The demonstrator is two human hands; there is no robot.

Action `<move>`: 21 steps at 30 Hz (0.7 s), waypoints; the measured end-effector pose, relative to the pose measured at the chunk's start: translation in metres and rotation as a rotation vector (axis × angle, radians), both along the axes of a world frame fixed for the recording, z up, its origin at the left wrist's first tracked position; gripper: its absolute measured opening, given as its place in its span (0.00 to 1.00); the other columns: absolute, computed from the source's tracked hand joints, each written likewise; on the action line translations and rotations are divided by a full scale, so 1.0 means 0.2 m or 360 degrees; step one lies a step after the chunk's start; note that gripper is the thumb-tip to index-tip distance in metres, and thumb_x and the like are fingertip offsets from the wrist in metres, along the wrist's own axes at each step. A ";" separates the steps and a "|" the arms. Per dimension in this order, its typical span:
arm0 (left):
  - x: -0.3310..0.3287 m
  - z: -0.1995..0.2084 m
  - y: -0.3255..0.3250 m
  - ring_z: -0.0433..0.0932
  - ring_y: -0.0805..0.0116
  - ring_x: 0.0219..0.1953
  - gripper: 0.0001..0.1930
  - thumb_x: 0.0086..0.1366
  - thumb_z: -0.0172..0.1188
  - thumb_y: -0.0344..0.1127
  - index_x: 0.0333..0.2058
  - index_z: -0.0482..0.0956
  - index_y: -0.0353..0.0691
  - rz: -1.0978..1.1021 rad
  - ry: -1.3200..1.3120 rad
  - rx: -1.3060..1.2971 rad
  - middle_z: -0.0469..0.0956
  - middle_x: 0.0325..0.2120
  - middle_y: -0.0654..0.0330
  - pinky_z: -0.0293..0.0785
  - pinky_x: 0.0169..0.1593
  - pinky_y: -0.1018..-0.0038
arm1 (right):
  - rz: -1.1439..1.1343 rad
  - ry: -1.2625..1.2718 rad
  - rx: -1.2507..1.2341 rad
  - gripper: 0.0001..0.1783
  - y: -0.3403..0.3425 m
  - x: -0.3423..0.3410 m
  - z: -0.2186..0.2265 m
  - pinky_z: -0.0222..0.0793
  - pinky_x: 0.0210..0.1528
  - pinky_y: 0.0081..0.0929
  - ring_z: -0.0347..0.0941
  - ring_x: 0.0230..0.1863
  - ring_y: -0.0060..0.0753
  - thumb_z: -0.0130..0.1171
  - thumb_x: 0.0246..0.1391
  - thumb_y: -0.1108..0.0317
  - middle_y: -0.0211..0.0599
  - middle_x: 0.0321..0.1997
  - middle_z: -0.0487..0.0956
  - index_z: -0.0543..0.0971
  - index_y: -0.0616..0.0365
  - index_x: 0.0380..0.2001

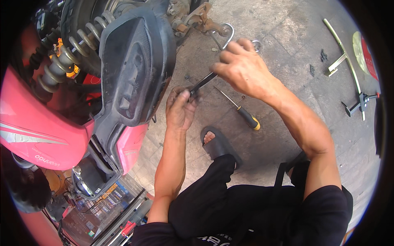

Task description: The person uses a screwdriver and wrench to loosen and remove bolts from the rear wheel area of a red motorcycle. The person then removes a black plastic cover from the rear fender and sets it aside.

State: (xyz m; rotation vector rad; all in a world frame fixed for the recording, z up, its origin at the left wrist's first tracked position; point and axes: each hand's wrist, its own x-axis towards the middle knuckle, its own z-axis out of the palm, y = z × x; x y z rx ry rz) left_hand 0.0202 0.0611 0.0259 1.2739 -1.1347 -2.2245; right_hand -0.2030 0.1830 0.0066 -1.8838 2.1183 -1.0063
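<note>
My right hand [244, 69] is closed in a fist around the upper part of a dark, straight tool that looks like a wrench [205, 80]. A shiny ring [257, 45] shows just past the knuckles, in line with it. At the lower end, the fingers of my left hand [180, 110] curl about the tool; they look blackened, and whatever else they pinch is hidden. Both hands are in the air over the floor, right of a motorbike's black plastic panel [137, 69]. Below them lies a screwdriver [248, 118] with a black and yellow handle.
A pink motorbike body [45, 131] with a coil spring [59, 65] fills the left side. Rusty metal parts [203, 20] and a curved chrome bar [230, 35] are ahead. A long pale bar [348, 59] lies at right. My sandalled foot [221, 145] is below the hands.
</note>
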 end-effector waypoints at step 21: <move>0.26 -0.04 0.06 0.70 0.77 0.23 0.15 0.67 0.59 0.45 0.37 0.75 0.37 -0.0806 -0.0157 -0.0343 0.74 0.23 0.66 0.66 0.29 0.80 | -0.0260 -0.2995 -0.0196 0.26 -0.21 0.63 -0.01 0.71 0.38 0.30 0.74 0.34 0.30 0.39 0.69 0.50 0.40 0.31 0.76 0.71 0.65 0.47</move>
